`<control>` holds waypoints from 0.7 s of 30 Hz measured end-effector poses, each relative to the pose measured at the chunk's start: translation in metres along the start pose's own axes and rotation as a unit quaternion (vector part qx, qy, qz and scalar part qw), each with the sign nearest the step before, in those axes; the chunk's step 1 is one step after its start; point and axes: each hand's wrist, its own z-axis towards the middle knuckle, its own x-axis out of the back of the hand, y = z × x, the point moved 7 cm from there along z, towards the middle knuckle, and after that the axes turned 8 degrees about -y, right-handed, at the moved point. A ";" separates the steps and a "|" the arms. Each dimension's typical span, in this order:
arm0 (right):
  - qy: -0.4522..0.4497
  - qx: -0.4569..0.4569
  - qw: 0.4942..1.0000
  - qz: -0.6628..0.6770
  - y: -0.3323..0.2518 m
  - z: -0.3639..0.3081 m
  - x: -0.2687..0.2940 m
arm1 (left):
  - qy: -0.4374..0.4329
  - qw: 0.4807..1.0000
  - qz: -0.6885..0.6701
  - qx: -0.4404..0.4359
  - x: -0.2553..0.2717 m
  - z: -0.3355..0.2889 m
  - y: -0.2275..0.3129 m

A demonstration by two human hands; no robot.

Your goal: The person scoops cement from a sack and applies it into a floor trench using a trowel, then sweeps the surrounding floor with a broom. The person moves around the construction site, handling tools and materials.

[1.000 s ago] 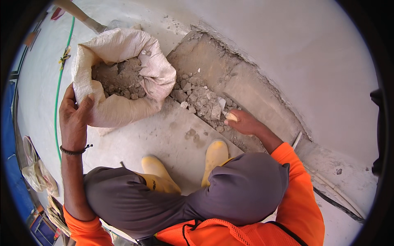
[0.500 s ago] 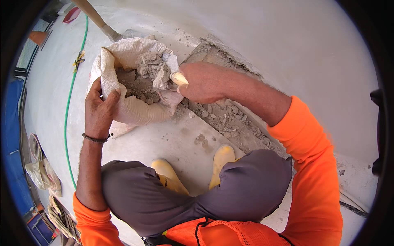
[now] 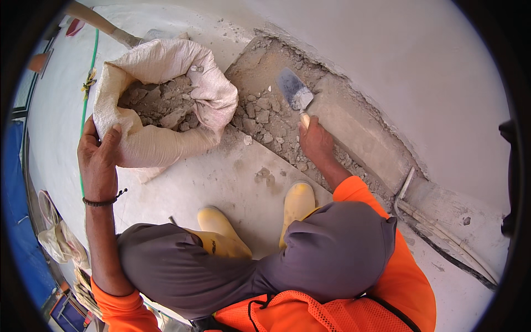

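A white woven sack (image 3: 166,148) stands with its rim rolled back, holding grey rubble (image 3: 163,102). My left hand (image 3: 100,148) grips the left side of that rim, thumb over the fold. Off to the right, my right hand (image 3: 316,141) is closed around the pale handle of a trowel (image 3: 295,88). The trowel's blade points away from me, over the shallow trench in the floor, with some grey dust on it. Loose broken chunks (image 3: 263,113) lie in the trench between the sack and the trowel.
A wooden handle (image 3: 102,23) leans in behind the sack. A green hose (image 3: 91,69) runs along the left. The wall (image 3: 409,61) rises past the trench; pipes (image 3: 448,235) lie at its right end. My yellow boots (image 3: 298,207) stand on the pale floor.
The trowel in my right hand has gone from over the sack to the trench on the right. Rubble from its blade is now in the sack. My left hand stays on the rim.
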 end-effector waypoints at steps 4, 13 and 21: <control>-0.041 0.062 0.997 0.005 -0.011 0.018 -0.019 | 0.007 1.000 0.008 0.000 0.004 -0.002 -0.001; -0.166 0.145 0.972 0.081 -0.017 0.003 -0.041 | 0.008 1.000 0.024 0.000 0.000 0.006 -0.001; -0.190 0.144 0.966 0.099 -0.001 -0.015 -0.037 | 0.018 0.998 0.065 0.010 0.003 0.002 0.003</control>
